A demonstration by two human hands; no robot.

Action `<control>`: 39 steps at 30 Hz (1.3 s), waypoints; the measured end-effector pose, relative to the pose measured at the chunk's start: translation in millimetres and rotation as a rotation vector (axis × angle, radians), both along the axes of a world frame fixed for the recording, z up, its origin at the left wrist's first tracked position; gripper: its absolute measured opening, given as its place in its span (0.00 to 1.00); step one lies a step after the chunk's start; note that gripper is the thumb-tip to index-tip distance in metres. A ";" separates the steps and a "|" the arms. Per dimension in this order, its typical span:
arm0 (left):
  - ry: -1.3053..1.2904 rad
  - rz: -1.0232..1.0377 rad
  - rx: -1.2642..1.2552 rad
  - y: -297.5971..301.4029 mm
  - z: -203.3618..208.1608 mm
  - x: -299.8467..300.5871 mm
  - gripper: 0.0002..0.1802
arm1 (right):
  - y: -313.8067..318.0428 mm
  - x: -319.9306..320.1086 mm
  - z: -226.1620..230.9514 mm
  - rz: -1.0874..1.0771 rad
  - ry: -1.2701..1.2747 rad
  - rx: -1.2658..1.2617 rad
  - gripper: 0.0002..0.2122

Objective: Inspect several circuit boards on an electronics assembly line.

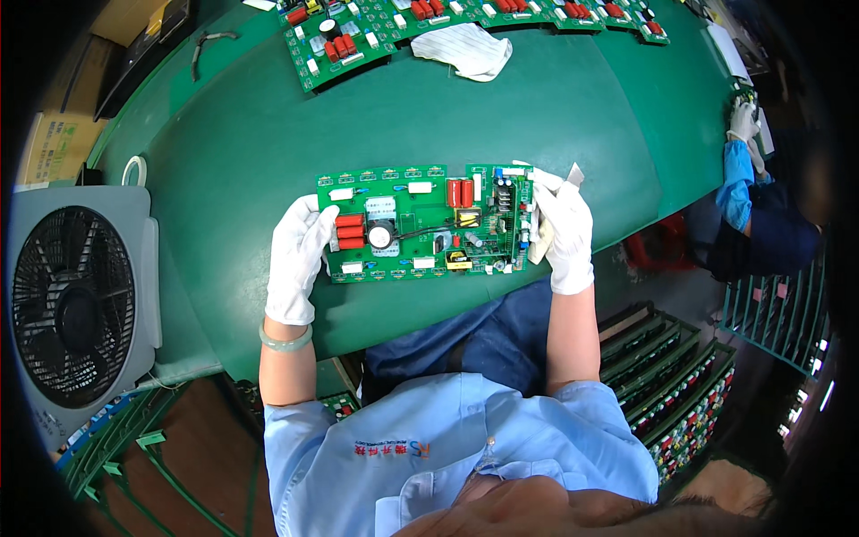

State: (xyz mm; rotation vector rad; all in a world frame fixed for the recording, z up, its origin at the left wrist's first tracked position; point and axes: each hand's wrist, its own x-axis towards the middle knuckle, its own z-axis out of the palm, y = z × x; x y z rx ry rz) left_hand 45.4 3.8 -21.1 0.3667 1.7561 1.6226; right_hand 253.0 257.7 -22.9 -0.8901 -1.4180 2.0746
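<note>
Left hand: white-gloved hand closed on the board's left end, thumb over the edge beside three red cylinders.
Right hand: white-gloved hand gripping the right end; a small grey flat piece sticks up beside it, cannot tell if held.
Board in hand: one green circuit board, face up, between the hands at the near side of the table; cannot tell if it touches the surface.
Parts on it: five red cylinders (three left, two right), one round black part with white top, two yellow-wrapped parts.
Table: green top, curved by the lens.
Far edge: row of similar boards, overlapping, cannot count; one white glove or cloth just nearer; one pair of pliers far left.
Left side: one grey fan, one white ring, cardboard box farther off.
Right side: co-worker in blue sleeves and white gloves at the table; red stool nearer.
Floor, near right: racks of boards, too many to count.
Writing: red and blue lettering on the light blue shirt; dark print on the box.
</note>
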 end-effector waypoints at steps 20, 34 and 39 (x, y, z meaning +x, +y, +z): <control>0.064 0.020 -0.058 0.5 -2.3 1.7 0.15 | -0.1 1.8 -1.5 0.014 0.059 -0.006 0.12; 0.206 0.153 -0.185 1.7 8.4 9.8 0.13 | -1.7 -0.6 1.1 -0.017 0.038 -0.035 0.12; 0.208 0.209 -0.116 0.1 11.2 12.9 0.13 | -1.0 3.5 -0.9 -0.003 0.027 -0.006 0.12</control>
